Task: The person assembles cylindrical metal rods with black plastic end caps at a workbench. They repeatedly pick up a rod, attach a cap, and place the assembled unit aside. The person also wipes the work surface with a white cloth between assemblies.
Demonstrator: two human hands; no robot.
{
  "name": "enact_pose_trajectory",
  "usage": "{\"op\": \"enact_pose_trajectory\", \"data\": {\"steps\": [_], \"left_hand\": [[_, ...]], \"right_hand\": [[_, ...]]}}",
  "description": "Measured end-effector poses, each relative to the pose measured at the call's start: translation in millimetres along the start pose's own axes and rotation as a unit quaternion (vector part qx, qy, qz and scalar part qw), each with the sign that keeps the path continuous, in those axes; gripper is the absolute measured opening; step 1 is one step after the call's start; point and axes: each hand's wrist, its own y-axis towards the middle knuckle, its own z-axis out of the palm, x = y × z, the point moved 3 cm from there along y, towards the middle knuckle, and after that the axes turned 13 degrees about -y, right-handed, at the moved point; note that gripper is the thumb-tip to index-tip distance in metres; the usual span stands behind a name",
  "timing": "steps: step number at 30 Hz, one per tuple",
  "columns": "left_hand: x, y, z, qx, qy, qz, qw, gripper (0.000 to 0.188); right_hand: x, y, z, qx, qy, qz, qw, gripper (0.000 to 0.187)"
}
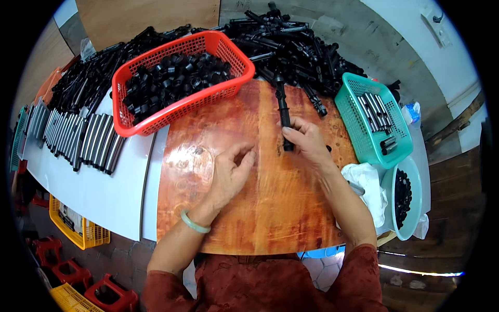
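Observation:
My right hand grips the lower end of a black ribbed plastic tube, thumb on its near side. The tube stands out from the hand toward the far edge of the wooden board. My left hand hovers over the middle of the board, apart from the tube. Its fingers are curled in with the thumb close to them, and nothing shows between them. A pale green bangle circles the left wrist.
A red basket holds black rings. Behind lies a heap of black tubes. Metal tubes lie in rows at left. At right stand a green basket of metal tubes, a white bag and a pale bowl of small black parts.

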Motion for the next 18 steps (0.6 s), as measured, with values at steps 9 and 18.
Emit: {"op": "enact_pose_trajectory", "data": {"steps": [9, 18], "left_hand": [[-11.7, -10.5, 8.6, 0.035, -0.183, -0.045, 0.982, 0.039], [-11.7, -13.4, 11.3, 0.064, -0.238, -0.059, 0.967, 0.041]], "right_hand": [[-10.3, -61.5, 48.4, 0.23, 0.363, 0.057, 0.901, 0.04], [-20.7, -68.6, 65.2, 0.115, 0.173, 0.03, 0.978, 0.025]]}}
